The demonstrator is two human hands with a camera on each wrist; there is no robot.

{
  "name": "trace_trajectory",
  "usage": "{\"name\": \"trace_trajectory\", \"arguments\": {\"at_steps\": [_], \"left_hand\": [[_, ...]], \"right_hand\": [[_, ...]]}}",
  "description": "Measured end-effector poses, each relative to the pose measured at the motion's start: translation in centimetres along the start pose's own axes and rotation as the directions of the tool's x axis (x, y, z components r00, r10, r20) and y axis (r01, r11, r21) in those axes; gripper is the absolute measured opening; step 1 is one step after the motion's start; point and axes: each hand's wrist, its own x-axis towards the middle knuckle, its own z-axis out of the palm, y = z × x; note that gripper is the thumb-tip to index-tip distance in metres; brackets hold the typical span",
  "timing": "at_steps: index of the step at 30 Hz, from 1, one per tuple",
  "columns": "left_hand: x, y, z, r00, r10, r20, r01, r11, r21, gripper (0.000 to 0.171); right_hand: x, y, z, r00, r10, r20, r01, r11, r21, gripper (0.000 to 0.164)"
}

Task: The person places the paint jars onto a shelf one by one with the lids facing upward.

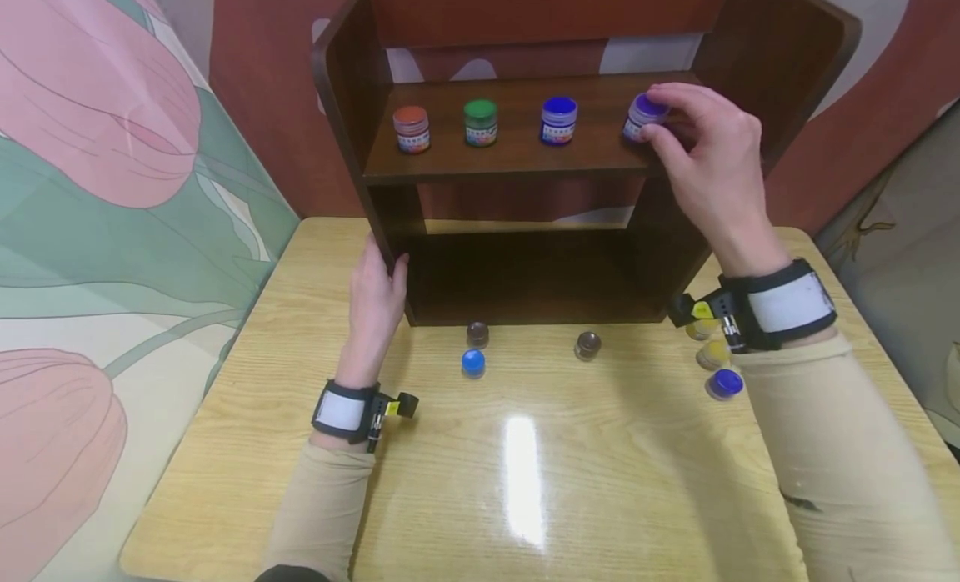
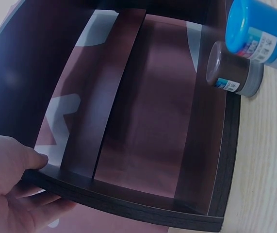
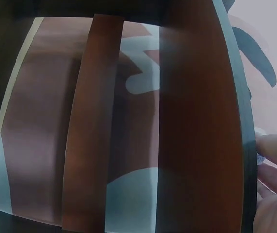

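My right hand (image 1: 712,153) pinches a small paint jar with a purple lid (image 1: 642,120) between thumb and fingers, at the right end of the upper board of a dark brown wooden shelf (image 1: 487,167). To its left on that board stand a blue-lidded jar (image 1: 558,121), a green-lidded jar (image 1: 480,122) and an orange-red-lidded jar (image 1: 412,130), spaced in a row. Low on the shelf's left side panel, my left hand (image 1: 375,294) grips the edge; in the left wrist view its thumb lies inside the panel and the fingers outside. The shelf edge mostly hides the jar in the right wrist view.
On the light wood table (image 1: 600,474), a dark brown jar (image 1: 477,333) and a light blue jar (image 1: 473,363) stand before the shelf, with another brown jar (image 1: 588,345) further right. Yellow jars (image 1: 712,354) and a dark blue jar (image 1: 724,384) stand beside my right forearm.
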Motion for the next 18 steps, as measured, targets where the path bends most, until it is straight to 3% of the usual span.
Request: {"name": "trace_trajectory", "arguments": {"at_steps": [18], "left_hand": [[0.07, -0.18, 0.18, 1.0, 0.012, -0.008, -0.012, 1.0, -0.013, 0.039]], "right_hand": [[0.76, 0.06, 0.08, 0.998, 0.048, 0.047, -0.045, 0.997, -0.06, 0.036]]}}
